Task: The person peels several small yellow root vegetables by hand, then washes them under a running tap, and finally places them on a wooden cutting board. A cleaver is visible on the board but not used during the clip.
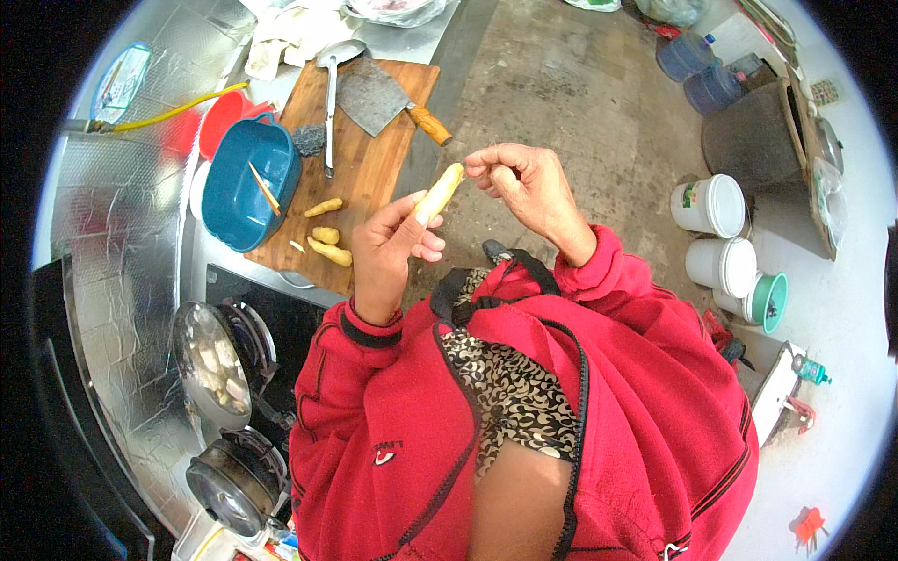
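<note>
In my left hand is a slender, pale yellow peeled root, pinched between thumb and fingers and tilted up to the right. My right hand is at its far tip, fingers curled and fingertips close together. Whether they grip the tip or a scrap on it is too small to tell. Below and left of the root, a wooden cutting board bears several similar yellow pieces and a small pale sliver. A cleaver with a wooden handle lies across the board's far part.
A metal ladle and a dark scouring pad lie by the cleaver. Wooden chopsticks rest in a blue basin at the board's left edge. Two lidded pans sit on the stove. White buckets stand right.
</note>
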Demonstrator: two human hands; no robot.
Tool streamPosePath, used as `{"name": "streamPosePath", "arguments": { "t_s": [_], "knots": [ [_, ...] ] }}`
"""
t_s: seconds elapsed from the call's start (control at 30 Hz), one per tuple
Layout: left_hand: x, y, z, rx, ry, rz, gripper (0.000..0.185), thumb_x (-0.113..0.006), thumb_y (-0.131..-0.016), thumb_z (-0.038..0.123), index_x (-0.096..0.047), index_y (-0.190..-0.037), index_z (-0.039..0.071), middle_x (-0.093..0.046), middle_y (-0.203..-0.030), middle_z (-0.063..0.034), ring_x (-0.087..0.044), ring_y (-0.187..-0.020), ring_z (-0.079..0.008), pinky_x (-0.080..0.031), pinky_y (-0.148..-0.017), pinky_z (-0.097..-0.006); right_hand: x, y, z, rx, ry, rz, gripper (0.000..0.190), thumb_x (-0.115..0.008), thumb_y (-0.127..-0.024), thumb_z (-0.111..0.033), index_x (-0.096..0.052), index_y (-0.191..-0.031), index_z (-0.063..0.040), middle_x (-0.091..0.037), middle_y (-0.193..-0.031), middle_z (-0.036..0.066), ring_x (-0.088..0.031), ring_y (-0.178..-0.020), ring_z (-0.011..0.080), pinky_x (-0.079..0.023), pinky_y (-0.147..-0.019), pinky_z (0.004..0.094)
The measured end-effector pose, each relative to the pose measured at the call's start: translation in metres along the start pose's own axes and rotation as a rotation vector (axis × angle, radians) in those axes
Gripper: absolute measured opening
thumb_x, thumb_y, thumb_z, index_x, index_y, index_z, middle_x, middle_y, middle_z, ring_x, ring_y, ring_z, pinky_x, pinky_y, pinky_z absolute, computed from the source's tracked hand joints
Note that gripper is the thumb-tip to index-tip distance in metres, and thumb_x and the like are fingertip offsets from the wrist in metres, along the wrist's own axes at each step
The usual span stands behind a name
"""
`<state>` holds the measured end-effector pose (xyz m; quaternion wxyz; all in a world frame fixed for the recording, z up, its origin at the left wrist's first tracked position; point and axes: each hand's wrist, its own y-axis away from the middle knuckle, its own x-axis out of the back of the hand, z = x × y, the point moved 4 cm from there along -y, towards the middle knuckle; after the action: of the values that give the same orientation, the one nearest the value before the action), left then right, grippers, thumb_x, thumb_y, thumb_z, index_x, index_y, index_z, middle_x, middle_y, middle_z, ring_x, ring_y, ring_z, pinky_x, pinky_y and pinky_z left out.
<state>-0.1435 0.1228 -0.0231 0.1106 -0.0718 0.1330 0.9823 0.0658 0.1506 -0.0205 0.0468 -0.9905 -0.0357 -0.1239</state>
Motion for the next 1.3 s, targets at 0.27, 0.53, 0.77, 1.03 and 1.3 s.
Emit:
{"name": "streamPosePath", "arguments": {
  "t_s": [0.27, 0.53, 0.77, 1.03, 1.3],
  "knots": [
    [-0.008, 0.0, 0.001, -0.025, -0.007, -0.034, 0.03, -0.057, -0.098, 0.014, -0.061, -0.121, -0.004, -0.068, -0.094, -0.0132, -0.065, -0.068, -0.0132, -0.055, -0.059, -0.0231, -0.014, 0.005, -0.031, 0.206, 0.142, 0.109, 0.024, -0.069, -0.072, -0.013, -0.069, -0.093, 0.0, -0.065, -0.068, 0.012, -0.066, -0.062, 0.0222, -0.052, -0.059, 0.0328],
    [-0.008, 0.002, -0.002, 0.062, 0.099, -0.062, 0.032, -0.056, -0.097, 0.014, -0.06, -0.123, -0.004, -0.068, -0.098, -0.0166, -0.066, -0.069, -0.0155, -0.056, -0.06, -0.0253, -0.016, 0.002, -0.004, 0.085, 0.086, 0.106, 0.021, -0.062, -0.08, -0.005, -0.069, -0.098, 0.001, -0.067, -0.072, 0.012, -0.065, -0.06, 0.0156, -0.052, -0.057, 0.0303],
    [-0.004, 0.002, 0.0, 0.074, 0.285, -0.068, 0.035, -0.055, -0.098, 0.015, -0.056, -0.128, -0.004, -0.067, -0.106, -0.0177, -0.067, -0.078, -0.0174, -0.057, -0.066, -0.0267, -0.006, 0.0, 0.003, -0.171, -0.233, 0.03, 0.022, -0.064, -0.089, -0.009, -0.066, -0.107, 0.002, -0.067, -0.072, 0.006, -0.062, -0.061, 0.0084, -0.053, -0.057, 0.0259],
    [-0.014, 0.002, 0.003, -0.034, 0.162, -0.075, 0.033, -0.054, -0.099, 0.014, -0.057, -0.127, -0.003, -0.068, -0.105, -0.0107, -0.066, -0.084, -0.0142, -0.056, -0.07, -0.0248, -0.021, 0.011, -0.04, 0.367, 0.289, 0.089, 0.059, -0.079, -0.069, -0.018, -0.057, -0.12, 0.002, -0.062, -0.095, 0.015, -0.065, -0.081, 0.0267, -0.053, -0.07, 0.037],
    [-0.016, 0.004, -0.001, -0.076, 0.047, -0.047, 0.033, -0.056, -0.097, 0.009, -0.058, -0.126, -0.005, -0.069, -0.103, -0.0119, -0.067, -0.077, -0.0156, -0.058, -0.069, -0.0265, -0.027, 0.013, -0.037, 0.378, 0.337, 0.092, 0.05, -0.072, -0.071, -0.017, -0.059, -0.115, 0.001, -0.061, -0.091, 0.018, -0.064, -0.079, 0.0347, -0.052, -0.069, 0.0415]
  ]
}}
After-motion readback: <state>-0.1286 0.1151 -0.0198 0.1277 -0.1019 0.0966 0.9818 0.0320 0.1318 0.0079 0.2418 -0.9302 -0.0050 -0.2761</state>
